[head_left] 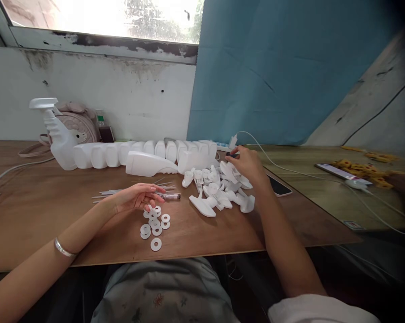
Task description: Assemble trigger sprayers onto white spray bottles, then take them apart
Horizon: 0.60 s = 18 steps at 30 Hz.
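My left hand [139,197] hovers with loosely curled, parted fingers over several flat white ring washers [156,244], holding nothing. Beside its fingertips lie a clear pen [172,196] and some thin white tubes [104,193]. My right hand [248,162] reaches to the back of the table, its fingers pinched on a small black object [232,155] whose kind I cannot make out. Below that hand is a heap of white trigger spray heads [217,190]. White plastic bottles [148,162] lie in a row behind, and one spray bottle [61,139] with its trigger head stands upright at the left end.
A phone [279,185] lies by my right forearm. Behind my right hand a white charger [233,141] sits in a power strip, its cable running right to another phone [343,174]. A pink bag [77,125] is against the wall. The brown table's front edge is near my lap.
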Each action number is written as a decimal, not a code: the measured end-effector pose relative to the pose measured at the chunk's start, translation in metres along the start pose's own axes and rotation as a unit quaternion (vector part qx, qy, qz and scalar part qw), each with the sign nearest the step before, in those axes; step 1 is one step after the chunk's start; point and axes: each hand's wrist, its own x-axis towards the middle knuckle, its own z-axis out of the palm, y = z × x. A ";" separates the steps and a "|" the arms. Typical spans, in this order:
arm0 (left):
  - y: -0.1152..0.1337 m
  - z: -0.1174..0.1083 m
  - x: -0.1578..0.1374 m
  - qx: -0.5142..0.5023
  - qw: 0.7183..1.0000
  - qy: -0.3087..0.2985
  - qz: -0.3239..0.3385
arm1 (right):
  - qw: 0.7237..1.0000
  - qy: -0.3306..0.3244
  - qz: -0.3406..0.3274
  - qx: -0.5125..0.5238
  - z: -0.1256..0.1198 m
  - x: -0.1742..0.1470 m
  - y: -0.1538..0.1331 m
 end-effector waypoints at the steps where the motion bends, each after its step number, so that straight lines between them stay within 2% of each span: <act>1: 0.000 0.000 0.000 0.000 1.000 0.002 0.002 | 1.000 -0.019 0.001 -0.018 0.004 0.001 0.003; 4: 0.000 -0.001 0.000 -0.001 1.000 0.008 0.001 | 0.996 -0.069 -0.007 -0.047 0.013 0.002 0.006; 7: 0.000 -0.002 0.000 0.003 1.000 0.014 0.006 | 0.994 -0.076 -0.011 -0.074 0.015 0.002 0.003; 10: 0.008 -0.002 -0.005 0.018 0.998 0.043 0.047 | 0.993 -0.057 0.003 -0.100 0.013 0.000 -0.004; 13: 0.025 -0.011 -0.017 -0.002 0.981 0.137 0.135 | 0.996 0.011 0.008 -0.089 0.010 -0.003 -0.012; 15: 0.040 -0.027 -0.028 -0.031 0.934 0.282 0.216 | 0.995 0.079 -0.003 -0.055 0.009 -0.006 -0.021; 16: 0.047 -0.038 -0.035 -0.037 0.893 0.369 0.254 | 0.993 0.112 -0.011 -0.034 0.008 -0.008 -0.026; 17: 0.053 -0.051 -0.042 -0.027 0.836 0.469 0.285 | 0.990 0.142 -0.020 -0.014 0.008 -0.011 -0.032; 18: 0.058 -0.066 -0.049 -0.020 0.789 0.535 0.302 | 0.985 0.168 -0.032 0.003 0.008 -0.015 -0.038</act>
